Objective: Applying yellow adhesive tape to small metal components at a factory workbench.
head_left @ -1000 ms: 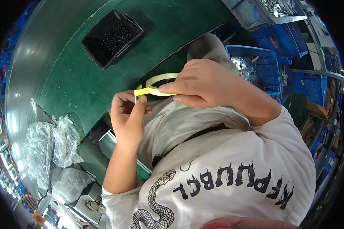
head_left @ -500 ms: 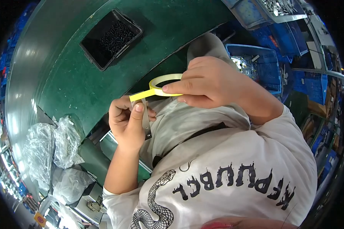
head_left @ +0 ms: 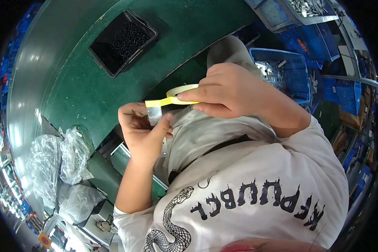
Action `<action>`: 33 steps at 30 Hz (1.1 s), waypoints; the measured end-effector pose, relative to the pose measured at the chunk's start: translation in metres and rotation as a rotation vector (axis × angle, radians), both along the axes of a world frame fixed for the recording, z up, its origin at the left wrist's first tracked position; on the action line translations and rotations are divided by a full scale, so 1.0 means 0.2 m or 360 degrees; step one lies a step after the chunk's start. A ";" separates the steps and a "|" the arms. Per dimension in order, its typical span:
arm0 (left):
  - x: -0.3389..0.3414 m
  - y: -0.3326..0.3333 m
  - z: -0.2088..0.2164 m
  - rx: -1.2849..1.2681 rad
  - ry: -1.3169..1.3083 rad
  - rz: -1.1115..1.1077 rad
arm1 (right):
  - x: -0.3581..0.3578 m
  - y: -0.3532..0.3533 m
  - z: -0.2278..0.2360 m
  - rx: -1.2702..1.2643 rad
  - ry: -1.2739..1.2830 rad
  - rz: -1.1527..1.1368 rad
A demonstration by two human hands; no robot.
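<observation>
My left hand [head_left: 142, 133] grips a flat metal strip [head_left: 154, 114] that stands roughly upright between thumb and fingers. Small holes show near its lower end, below the thumb. Across the strip's top edge lies the free end of a roll of yellow tape [head_left: 170, 100]. A short stretch of tape runs from there to the roll, which my right hand [head_left: 229, 90] holds with the fingers pressed on its side. Part of the roll is hidden behind those fingers. Both hands are above my lap, close together.
On the green table [head_left: 84, 94] sits a black bin [head_left: 103, 52] of small dark parts. Clear plastic bags [head_left: 73, 157] lie at the left. A blue basket [head_left: 296, 71] with metal parts stands at the right, and a bin of metal pieces [head_left: 277, 17] at the upper right.
The metal strip has turned so more of its flat face shows, and my left thumb has shifted away from its top. The tape's free end now lies slightly higher and further right.
</observation>
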State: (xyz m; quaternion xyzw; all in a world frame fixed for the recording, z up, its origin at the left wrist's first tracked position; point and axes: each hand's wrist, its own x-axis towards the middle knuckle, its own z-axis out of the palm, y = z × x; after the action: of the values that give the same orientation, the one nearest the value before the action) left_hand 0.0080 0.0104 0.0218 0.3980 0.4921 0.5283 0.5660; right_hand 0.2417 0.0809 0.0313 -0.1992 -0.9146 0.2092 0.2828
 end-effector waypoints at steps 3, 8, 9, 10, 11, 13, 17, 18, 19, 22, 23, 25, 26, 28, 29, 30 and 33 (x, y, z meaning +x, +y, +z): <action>-0.01 -0.01 -0.05 0.0077 0.0147 0.0029 | -0.01 -0.01 0.00 -0.0013 -0.0010 -0.0014; -0.03 0.00 -0.11 0.0369 0.0620 0.0069 | -0.02 -0.02 0.00 -0.0013 0.0005 0.0001; -0.04 0.00 -0.11 0.0551 0.0843 0.0061 | -0.03 -0.02 -0.01 -0.0014 0.0007 0.0000; -0.04 0.00 -0.10 0.0550 0.0844 0.0060 | -0.03 -0.03 -0.01 -0.0013 0.0029 0.0003; -0.04 0.01 -0.08 0.0583 0.1031 0.0010 | -0.03 -0.03 -0.02 -0.0010 0.0051 0.0004; -0.05 0.02 -0.06 0.0615 0.1219 -0.0043 | -0.02 -0.04 -0.03 -0.0007 0.0046 0.0000; -0.04 0.03 -0.06 0.0725 0.1400 -0.0072 | -0.03 -0.05 -0.04 0.0002 0.0002 0.0005; -0.04 0.04 -0.06 0.0785 0.1392 -0.0047 | -0.03 -0.05 -0.03 0.0002 0.0004 0.0003; -0.04 0.03 -0.07 0.0786 0.1393 -0.0049 | -0.03 -0.05 -0.03 0.0002 -0.0021 -0.0003; -0.06 0.03 -0.09 0.0877 0.1467 -0.0123 | -0.04 -0.06 -0.03 -0.0011 -0.0036 -0.0020; -0.05 0.02 -0.08 0.0815 0.1462 -0.0104 | -0.04 -0.06 -0.03 -0.0024 -0.0023 -0.0018; -0.06 0.01 -0.08 0.0757 0.1458 -0.0089 | -0.03 -0.06 -0.02 -0.0053 -0.0030 -0.0022; -0.07 0.00 -0.11 0.0630 0.1277 -0.0009 | -0.03 -0.06 -0.02 -0.0086 -0.0038 -0.0025; -0.08 -0.01 -0.12 0.0472 0.0908 0.0114 | -0.03 -0.06 -0.03 -0.0086 -0.0008 -0.0035; -0.08 -0.01 -0.13 0.0472 0.0908 0.0112 | -0.02 -0.06 -0.03 -0.0088 0.0021 -0.0039; -0.08 -0.02 -0.13 0.0435 0.0793 0.0101 | -0.02 -0.05 -0.03 -0.0088 0.0022 -0.0041; -0.07 -0.02 -0.12 0.0397 0.0632 0.0073 | -0.01 -0.05 -0.03 -0.0089 0.0007 -0.0058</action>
State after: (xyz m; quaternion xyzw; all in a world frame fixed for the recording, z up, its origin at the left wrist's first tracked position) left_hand -0.0068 0.0072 -0.0029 0.5498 0.5335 0.5091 0.3923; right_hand 0.2387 0.0706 0.0252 -0.2230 -0.9040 0.2300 0.2831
